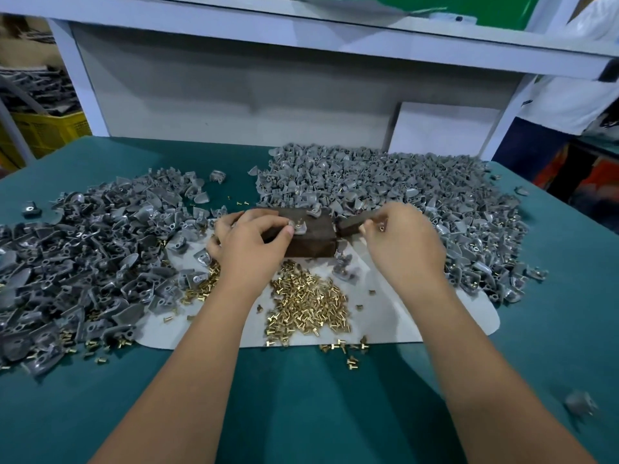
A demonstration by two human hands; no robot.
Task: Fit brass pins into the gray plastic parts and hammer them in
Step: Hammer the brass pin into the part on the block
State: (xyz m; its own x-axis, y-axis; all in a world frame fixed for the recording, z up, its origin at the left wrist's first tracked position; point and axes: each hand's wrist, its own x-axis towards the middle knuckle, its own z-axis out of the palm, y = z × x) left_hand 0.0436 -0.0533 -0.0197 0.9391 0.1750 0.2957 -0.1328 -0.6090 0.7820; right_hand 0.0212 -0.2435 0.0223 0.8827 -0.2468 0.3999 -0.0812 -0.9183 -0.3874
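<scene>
Green-covered table (pixel 301 413) under a white shelf frame (pixel 335 38), a yellow crate (pixel 43 128) at far left.
Gray plastic parts (pixel 385 182) heap left and right; brass pins (pixel 308 306) lie on white sheeting (pixel 395 316); left hand (pixel 254 242) pinches a part on the brown block (pixel 311 239); right hand (pixel 402 239) pinches a pin and grips a dark bar (pixel 355 222).

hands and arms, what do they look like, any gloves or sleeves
Both are bare. The left hand and the right hand wear no gloves, and no ring, watch or bracelet shows on them. Both forearms are uncovered all the way down to the frame's bottom edge, with no sleeve in view. Fingernails are short and unpainted where visible.
</scene>
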